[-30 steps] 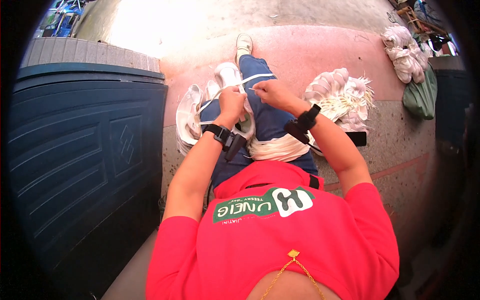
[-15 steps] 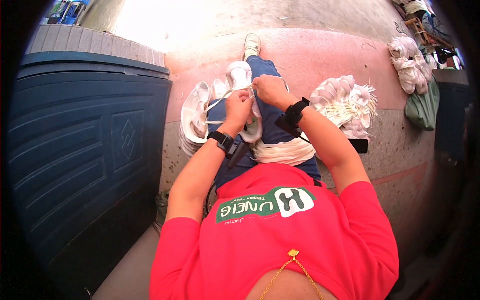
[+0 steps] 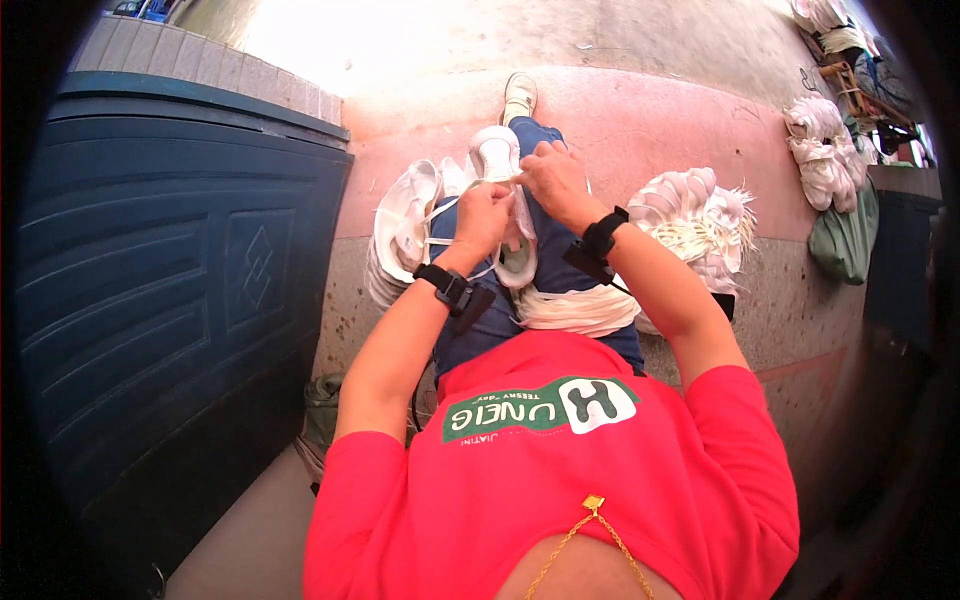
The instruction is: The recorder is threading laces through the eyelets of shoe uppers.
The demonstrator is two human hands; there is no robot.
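Note:
On my lap lies a white shoe upper [image 3: 517, 262], its padded tongue [image 3: 494, 152] pointing away from me. My left hand [image 3: 482, 217] is closed over it, pinching a thin white shoelace [image 3: 441, 209] whose loops trail out to the left. Close beside it, my right hand [image 3: 557, 182] has its fingertips pinched at the lace near the upper's middle; the exact grip is partly hidden by the fingers. A stack of white shoe uppers [image 3: 400, 215] leans by my left leg. Across my thighs rests a bundle of loose cream laces [image 3: 575, 309].
To the right lies a pile of laced white uppers [image 3: 690, 215], with a dark phone [image 3: 724, 305] near my forearm. Farther right are more white uppers [image 3: 822, 150] above a green sack [image 3: 846, 236]. A blue panelled door [image 3: 180, 260] stands close on the left.
The lace that was stretched up between both hands is now drawn in. My right hand has turned, its fingertips lower against the upper. The whole view has shifted slightly.

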